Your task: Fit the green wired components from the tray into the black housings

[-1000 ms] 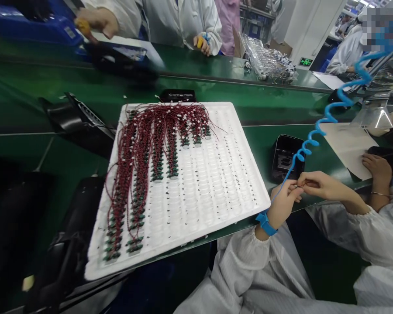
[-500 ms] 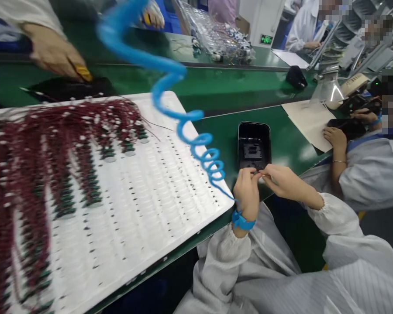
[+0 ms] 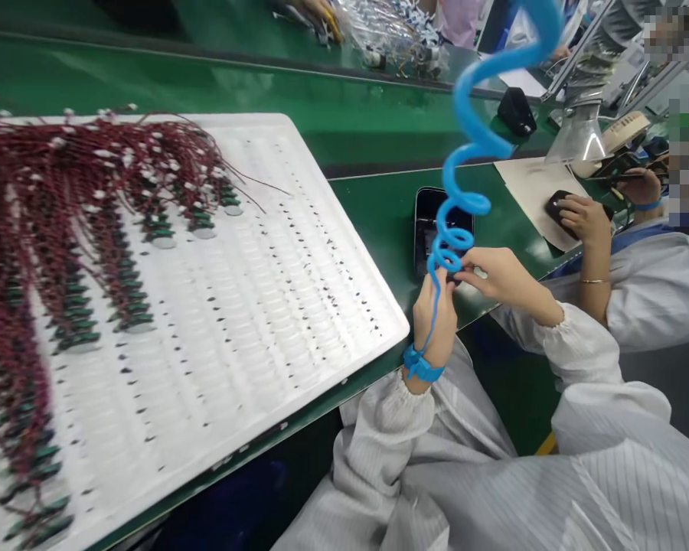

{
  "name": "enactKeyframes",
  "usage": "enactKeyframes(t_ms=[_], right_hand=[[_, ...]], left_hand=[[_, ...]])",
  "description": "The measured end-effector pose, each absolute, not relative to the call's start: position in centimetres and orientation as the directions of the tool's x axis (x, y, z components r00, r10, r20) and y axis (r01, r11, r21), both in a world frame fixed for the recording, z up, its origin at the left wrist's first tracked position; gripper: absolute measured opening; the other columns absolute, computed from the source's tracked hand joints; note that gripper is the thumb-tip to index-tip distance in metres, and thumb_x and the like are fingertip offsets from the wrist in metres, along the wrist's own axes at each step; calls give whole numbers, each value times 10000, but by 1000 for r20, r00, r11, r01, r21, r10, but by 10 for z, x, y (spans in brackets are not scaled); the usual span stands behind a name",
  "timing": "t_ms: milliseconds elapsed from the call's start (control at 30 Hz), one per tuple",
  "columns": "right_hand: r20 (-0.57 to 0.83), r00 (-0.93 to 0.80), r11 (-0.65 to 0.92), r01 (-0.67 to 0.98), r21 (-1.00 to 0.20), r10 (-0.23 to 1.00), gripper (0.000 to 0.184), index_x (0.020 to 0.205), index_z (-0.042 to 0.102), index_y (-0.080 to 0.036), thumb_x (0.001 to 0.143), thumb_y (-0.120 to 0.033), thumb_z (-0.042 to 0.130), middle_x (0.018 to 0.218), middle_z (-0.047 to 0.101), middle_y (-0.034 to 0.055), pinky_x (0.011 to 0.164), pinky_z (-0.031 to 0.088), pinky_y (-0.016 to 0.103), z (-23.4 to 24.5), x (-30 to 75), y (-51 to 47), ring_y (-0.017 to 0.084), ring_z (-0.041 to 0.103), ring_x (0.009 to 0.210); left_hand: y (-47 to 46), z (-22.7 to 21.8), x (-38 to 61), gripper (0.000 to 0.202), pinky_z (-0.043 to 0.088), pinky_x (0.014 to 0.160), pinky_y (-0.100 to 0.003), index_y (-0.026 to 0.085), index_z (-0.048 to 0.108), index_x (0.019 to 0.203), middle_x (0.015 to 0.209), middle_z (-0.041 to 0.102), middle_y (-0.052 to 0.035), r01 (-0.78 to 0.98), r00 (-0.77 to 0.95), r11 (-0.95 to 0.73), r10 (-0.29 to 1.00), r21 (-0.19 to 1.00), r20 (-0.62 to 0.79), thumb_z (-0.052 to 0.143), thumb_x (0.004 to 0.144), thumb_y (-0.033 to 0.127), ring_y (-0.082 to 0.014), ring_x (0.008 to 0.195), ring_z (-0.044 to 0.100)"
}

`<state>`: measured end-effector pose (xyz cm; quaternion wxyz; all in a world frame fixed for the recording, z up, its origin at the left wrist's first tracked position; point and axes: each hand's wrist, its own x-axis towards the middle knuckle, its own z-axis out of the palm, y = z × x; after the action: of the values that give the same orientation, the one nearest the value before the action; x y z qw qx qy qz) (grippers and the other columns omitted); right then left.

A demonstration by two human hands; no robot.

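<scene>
Though barely visible, sits as a tiny part [image 3: 457, 280] pinched between the fingertips of left hand [image 3: 436, 317] and right hand [image 3: 497, 277], both closed on it, just over the near end of the black housing [image 3: 423, 222], right of the white tray [image 3: 344, 306]. Looks light, delicate, easily dropped; best gripped gently by its body, never by thin leads.

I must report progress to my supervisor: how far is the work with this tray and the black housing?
Done, it seems: most pockets on the right of the white tray stand empty. In hand: the left hand and right hand meet at the near edge of the black housing; what they hold is hidden. Left: several rows of red-wired parts lie in the tray.
</scene>
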<state>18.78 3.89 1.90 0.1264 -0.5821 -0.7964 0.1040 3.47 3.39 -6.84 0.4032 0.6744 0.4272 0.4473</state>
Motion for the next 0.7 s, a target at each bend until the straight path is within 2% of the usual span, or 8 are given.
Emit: enactKeyframes(t_ms=[167, 333, 533, 700], right_hand=[[-59, -270, 254, 946, -201, 961, 110, 951, 718, -159, 938, -225, 630, 859, 727, 62, 733, 425, 273, 23, 188, 65, 183, 650, 790], [-243, -350, 328, 936, -127, 905, 132, 901, 694, -141, 947, -147, 570, 838, 696, 68, 691, 362, 275, 21, 178, 75, 168, 605, 741], [-264, -338, 353, 936, 8, 903, 138, 892, 668, -145, 967, -145, 552, 924, 704, 88, 650, 334, 291, 27, 164, 70, 182, 621, 786], [-280, -354, 368, 930, -2, 892, 167, 912, 665, -130, 999, -157, 526, 955, 722, 100, 651, 371, 287, 25, 160, 72, 180, 652, 822]], left_hand=[[32, -65, 36, 339, 575, 810, -293, 141, 563, 1313, 1146, 615, -120, 443, 228, -243, 961, 863, 154, 449, 994, 129, -215, 1020, 679], [33, -67, 36, 298, 575, 854, -295, 108, 592, 1251, 1141, 549, -121, 482, 193, -245, 966, 841, 171, 459, 987, 68, -194, 992, 655], [30, -69, 39, 430, 591, 922, -344, 123, 490, 1406, 1260, 520, -152, 508, 67, -221, 974, 833, 217, 484, 979, 69, -221, 1075, 649], [28, -72, 41, 503, 608, 934, -393, 144, 431, 1470, 1381, 489, -194, 480, -10, -177, 978, 859, 207, 535, 977, 132, -227, 1011, 682]])
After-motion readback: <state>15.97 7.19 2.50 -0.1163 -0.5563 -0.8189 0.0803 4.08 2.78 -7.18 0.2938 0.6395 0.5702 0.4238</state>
